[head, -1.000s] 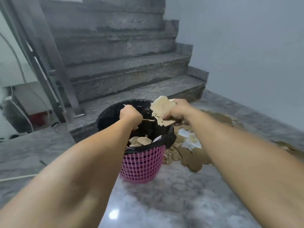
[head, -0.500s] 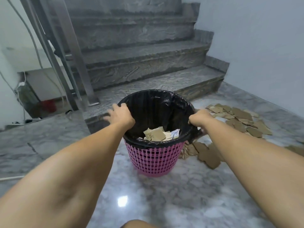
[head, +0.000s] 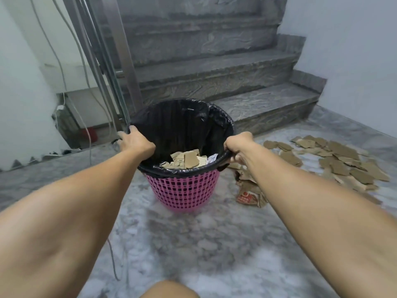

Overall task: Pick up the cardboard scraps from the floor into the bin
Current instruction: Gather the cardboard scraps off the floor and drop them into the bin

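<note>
A pink mesh bin [head: 182,190] lined with a black bag stands on the marble floor in the middle. Several cardboard scraps [head: 187,161] lie inside it. My left hand [head: 135,141] grips the bin's left rim. On the right rim, my right hand [head: 238,146] has its fingers curled over the bag's edge. More cardboard scraps [head: 335,162] are spread over the floor to the right of the bin, with a crumpled pile [head: 249,188] right beside it under my right forearm.
Grey stone stairs [head: 214,72] rise just behind the bin. A metal railing post [head: 120,57] and hanging cables [head: 64,72] stand at the back left. A pale wall [head: 354,61] closes the right side. My knee [head: 169,289] shows at the bottom edge.
One second ago my right hand held a cardboard scrap over the bin; it has let it go. Both hands then took hold of the rim, and the view has pulled back and lifted.
</note>
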